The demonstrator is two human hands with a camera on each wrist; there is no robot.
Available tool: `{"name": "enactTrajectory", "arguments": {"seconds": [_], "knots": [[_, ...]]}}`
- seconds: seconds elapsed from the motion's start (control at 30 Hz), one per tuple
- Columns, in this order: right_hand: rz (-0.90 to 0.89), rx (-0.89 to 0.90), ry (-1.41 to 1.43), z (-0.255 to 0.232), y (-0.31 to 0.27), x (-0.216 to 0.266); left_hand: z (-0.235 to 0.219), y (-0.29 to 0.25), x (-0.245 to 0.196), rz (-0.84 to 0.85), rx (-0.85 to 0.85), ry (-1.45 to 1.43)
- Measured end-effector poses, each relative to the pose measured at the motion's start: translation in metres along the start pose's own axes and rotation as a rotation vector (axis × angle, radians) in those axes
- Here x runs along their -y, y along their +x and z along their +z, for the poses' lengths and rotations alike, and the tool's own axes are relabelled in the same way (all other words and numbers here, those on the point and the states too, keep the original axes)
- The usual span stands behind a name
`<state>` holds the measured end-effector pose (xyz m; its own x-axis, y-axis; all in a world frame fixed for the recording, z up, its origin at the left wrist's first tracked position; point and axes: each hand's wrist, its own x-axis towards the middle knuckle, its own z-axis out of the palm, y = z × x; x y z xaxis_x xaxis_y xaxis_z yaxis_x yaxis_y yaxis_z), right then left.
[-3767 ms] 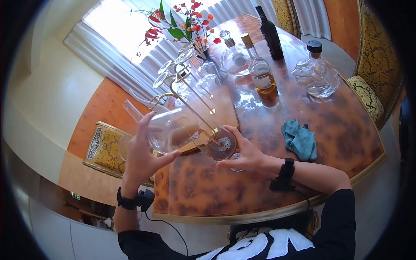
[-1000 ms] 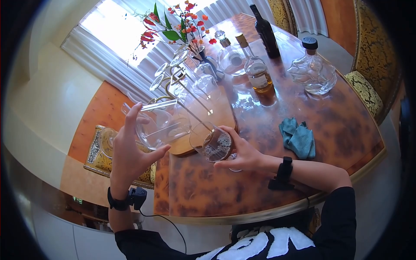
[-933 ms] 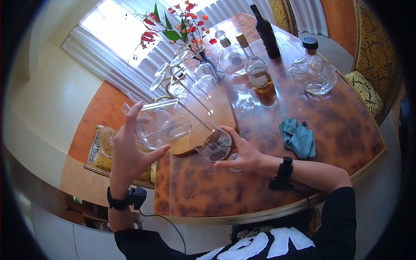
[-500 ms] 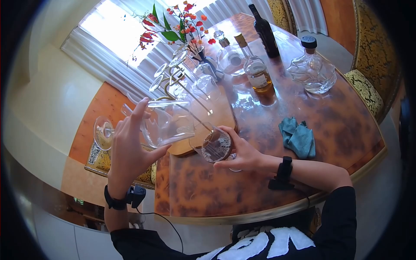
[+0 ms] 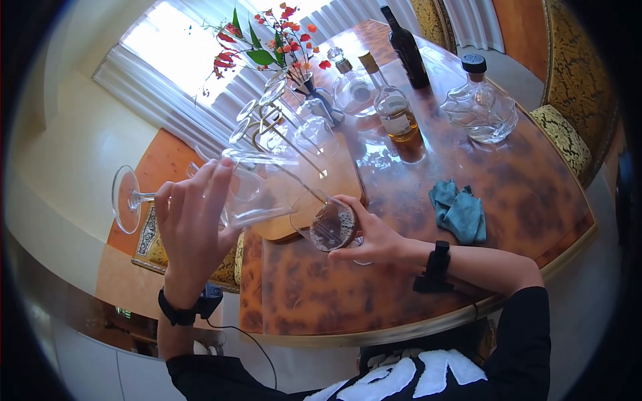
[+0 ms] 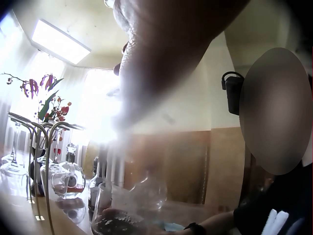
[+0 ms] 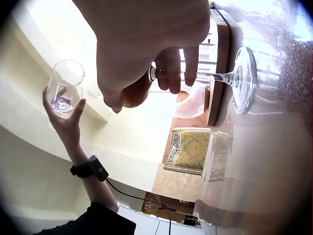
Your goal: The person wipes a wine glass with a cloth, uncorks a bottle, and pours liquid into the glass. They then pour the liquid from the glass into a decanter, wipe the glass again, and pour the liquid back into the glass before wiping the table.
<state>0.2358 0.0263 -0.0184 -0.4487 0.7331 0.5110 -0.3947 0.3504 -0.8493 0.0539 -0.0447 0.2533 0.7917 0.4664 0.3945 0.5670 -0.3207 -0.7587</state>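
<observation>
You are holding left forearm (image 5: 175,339) upright, left hand (image 5: 190,220) curling round clear stemmed glass (image 5: 257,197), which is lying nearly sideways in air, mouth facing dark-liquid glass (image 5: 330,230). Your right forearm (image 5: 478,266) is crossing low over surface (image 5: 321,294), right hand (image 5: 371,240) gripping dark-liquid glass by bowl.

A dining room as I read it over the feed, a glossy mottled table (image 5: 401,294), ornate brocade chairs (image 5: 580,80), pale pleated curtains (image 5: 476,27), red flowers (image 5: 291,45) in a vase (image 5: 319,101), stoppered bottles (image 5: 396,115), upturned stemmed glasses (image 5: 317,138).
</observation>
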Motion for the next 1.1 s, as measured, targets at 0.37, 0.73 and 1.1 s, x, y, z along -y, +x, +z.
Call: {"name": "enactTrajectory", "arguments": {"seconds": [0.37, 0.73, 1.1], "knots": [[0.009, -0.002, -0.015, -0.001, 0.0, 0.003, -0.002, -0.001, 0.013, -0.036, -0.048, -0.083], [-0.03, 0.088, -0.144, -0.017, -0.002, 0.015, 0.057, -0.087, 0.002, -0.958, -0.439, -1.121], [0.338, 0.099, -1.609, -0.112, -0.111, 0.089, 0.174, -0.155, -0.102, -1.217, -0.59, -1.934]]}}
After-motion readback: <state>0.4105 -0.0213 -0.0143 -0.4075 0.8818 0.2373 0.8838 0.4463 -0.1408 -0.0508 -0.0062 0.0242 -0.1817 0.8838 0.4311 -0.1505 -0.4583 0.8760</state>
